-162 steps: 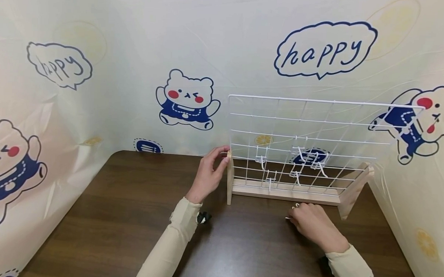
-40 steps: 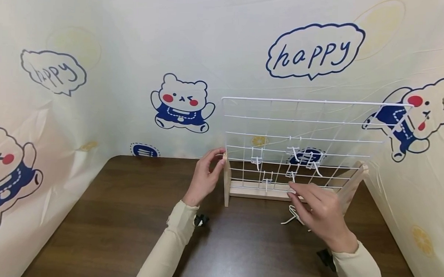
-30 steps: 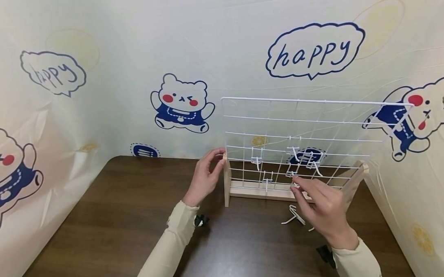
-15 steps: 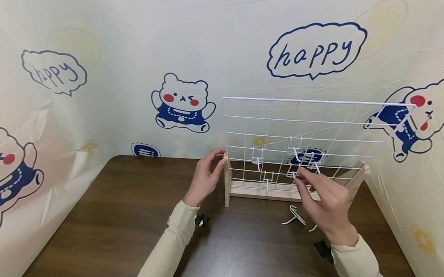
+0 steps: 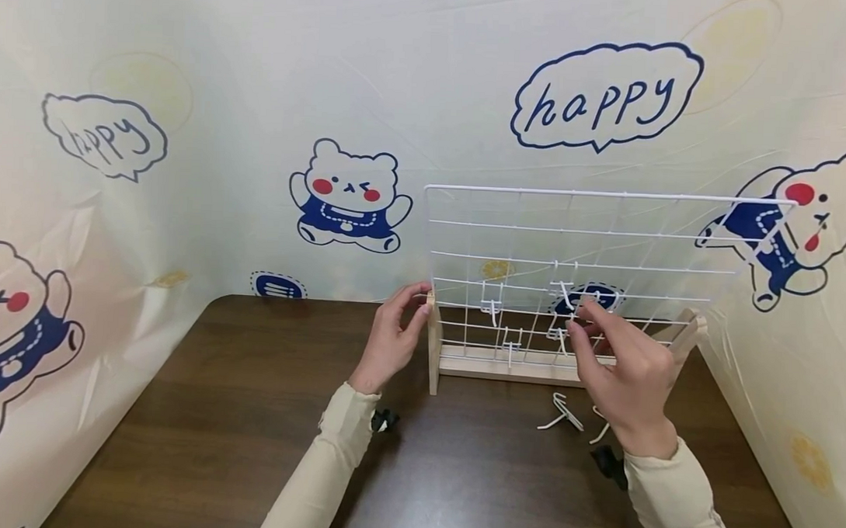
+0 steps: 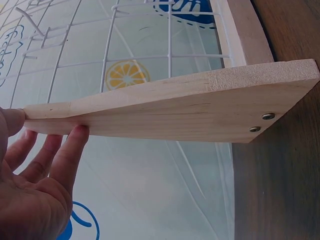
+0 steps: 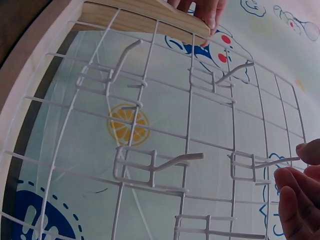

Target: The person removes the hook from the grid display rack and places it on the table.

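A white wire grid panel stands slanted in a pale wooden stand. Several white wire hooks hang on it, among them the lower left hook and the upper middle hook. My left hand holds the top of the stand's left side board, thumb on one face and fingers on the other. At the prong tip of the upper middle hook is my right hand, thumb and forefinger slightly parted. It covers part of the rightmost hook in the head view.
On the brown table in front of the stand lie two loose hooks, one a white wire hook, the other a hook beside the right wrist. A printed cloth hangs behind.
My right hand has risen from the loose hooks on the table to the grid, then moved up and right from the lower middle hook to the upper one. My left hand stays put.
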The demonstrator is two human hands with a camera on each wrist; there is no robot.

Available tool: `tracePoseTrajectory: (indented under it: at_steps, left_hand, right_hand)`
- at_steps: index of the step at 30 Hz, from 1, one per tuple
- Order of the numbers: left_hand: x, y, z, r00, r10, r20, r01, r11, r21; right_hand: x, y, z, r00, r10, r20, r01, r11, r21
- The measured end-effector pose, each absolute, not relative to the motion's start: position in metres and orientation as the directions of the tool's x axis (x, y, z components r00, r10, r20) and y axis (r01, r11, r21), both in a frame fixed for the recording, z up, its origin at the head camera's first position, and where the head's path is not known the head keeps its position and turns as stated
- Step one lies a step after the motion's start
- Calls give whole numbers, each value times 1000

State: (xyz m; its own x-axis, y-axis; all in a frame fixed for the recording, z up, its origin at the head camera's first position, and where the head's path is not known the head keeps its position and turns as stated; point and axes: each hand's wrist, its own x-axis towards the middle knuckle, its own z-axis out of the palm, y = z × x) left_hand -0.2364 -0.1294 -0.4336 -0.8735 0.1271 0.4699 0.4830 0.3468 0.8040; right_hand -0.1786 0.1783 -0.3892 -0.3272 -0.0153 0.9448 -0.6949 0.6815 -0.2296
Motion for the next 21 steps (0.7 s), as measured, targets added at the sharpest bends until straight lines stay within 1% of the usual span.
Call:
tracePoseTrajectory:
  at_steps: [6, 9, 21]
  left_hand:
    - [-237, -129, -434, -868, 129, 480, 493, 340, 801]
    - [-237, -129, -434, -871, 133, 473, 489, 336, 805]
    - [-236, -130, -434, -873, 134, 469, 485, 347, 803]
  right_hand:
    - [-184, 177, -388, -392, -51, 918, -660, 711, -243]
    - [-186, 176, -388, -412, -57, 909, -662, 705, -256]
    - [-198, 170, -389, -395, -36, 918, -668, 698, -260]
